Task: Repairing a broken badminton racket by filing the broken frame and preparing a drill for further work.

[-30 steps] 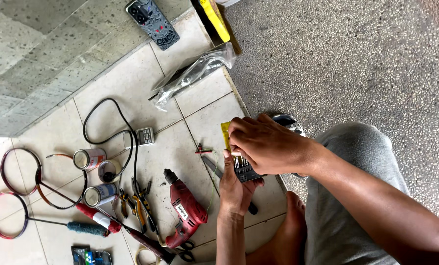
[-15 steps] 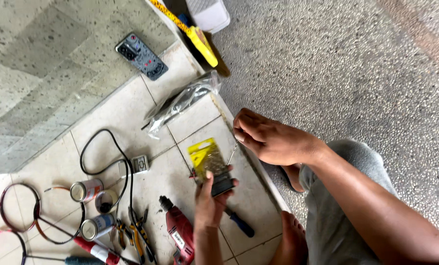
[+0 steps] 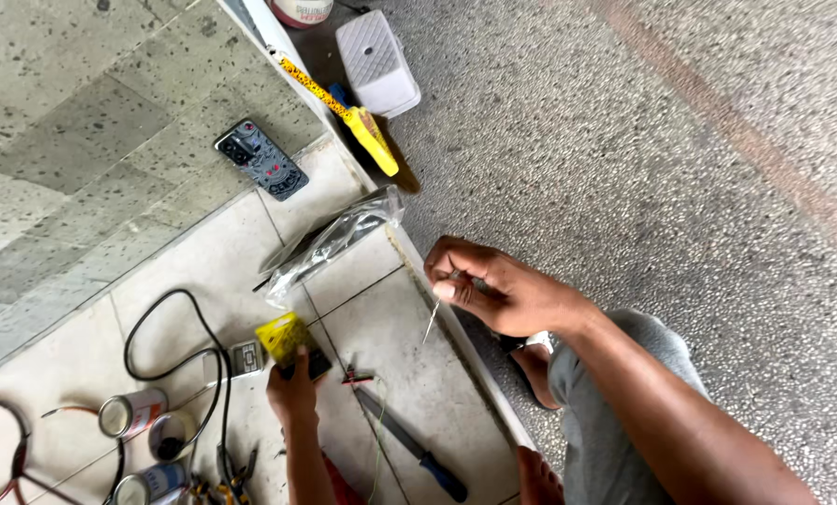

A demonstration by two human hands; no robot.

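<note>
The right hand has lifted away, now pinching a thin metal pin drawn from the yellow packet, which the left hand grips over the tiled floor's edge

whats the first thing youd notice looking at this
The two hands in the middle stand out: the right hand pinches a thin metal pin over the tile edge, while the left hand holds a yellow card pack lower down. Next comes the clutter on the white tiles: a blue-handled knife at bottom centre, a black cable and small tins at lower left, a clear plastic bag above them.
</note>
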